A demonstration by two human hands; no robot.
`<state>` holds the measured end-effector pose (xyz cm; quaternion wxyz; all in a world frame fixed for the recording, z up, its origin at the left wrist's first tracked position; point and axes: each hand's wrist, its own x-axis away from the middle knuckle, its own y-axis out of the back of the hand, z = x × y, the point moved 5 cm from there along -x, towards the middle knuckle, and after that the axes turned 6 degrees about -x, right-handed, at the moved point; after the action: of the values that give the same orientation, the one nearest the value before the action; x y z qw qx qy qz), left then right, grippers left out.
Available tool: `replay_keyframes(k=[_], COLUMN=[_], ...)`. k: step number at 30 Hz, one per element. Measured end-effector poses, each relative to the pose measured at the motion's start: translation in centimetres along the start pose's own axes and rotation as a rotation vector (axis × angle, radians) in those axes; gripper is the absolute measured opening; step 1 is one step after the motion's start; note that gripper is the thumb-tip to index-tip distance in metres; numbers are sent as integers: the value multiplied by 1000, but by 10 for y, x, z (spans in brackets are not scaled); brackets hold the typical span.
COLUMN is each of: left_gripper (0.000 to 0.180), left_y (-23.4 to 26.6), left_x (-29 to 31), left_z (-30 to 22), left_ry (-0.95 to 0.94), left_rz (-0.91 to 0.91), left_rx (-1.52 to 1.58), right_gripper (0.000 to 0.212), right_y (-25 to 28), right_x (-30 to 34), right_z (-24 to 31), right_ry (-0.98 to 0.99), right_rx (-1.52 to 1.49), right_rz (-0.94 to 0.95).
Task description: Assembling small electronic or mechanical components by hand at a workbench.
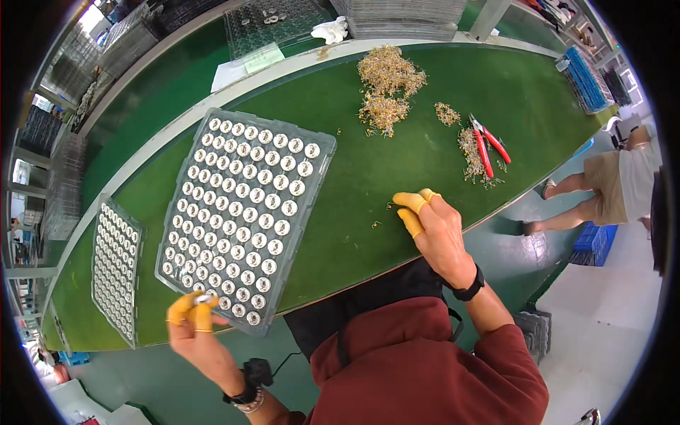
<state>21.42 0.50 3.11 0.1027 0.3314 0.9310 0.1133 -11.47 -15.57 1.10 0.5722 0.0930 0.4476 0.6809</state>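
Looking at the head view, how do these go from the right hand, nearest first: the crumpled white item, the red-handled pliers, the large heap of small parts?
From the right hand:
1. Red-handled pliers: ahead, to its right.
2. Large heap of small parts: ahead, slightly left.
3. Crumpled white item: farther ahead, left.

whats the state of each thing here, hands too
Left hand: pinching a round part
Right hand: fingers bent
Nearer tray: filled with round parts
Far-left tray: likewise filled
Red-handled pliers: handles spread
Largest wire-piece heap: loose, unsorted
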Motion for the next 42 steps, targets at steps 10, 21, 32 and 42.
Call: replay_keyframes(k=[10, 21, 32, 42], left_gripper=[24, 20, 20, 21], left_y=[-97, -132, -138, -156], left_x=[65, 86, 96, 110], left_z=[7, 13, 17, 0], left_ry=[236, 325, 365, 412], left_rz=[442, 614, 596, 751], left_rx=[350, 463, 425, 531], right_gripper=[16, 19, 15, 9], right_y=[-14, -28, -34, -22], right_x=[1, 4, 10, 49], right_z=[-14, 9, 15, 11], right_ry=[-7, 238, 73, -636], right_rx=[121, 96, 117, -1333], right_rz=[154, 128, 197, 365])
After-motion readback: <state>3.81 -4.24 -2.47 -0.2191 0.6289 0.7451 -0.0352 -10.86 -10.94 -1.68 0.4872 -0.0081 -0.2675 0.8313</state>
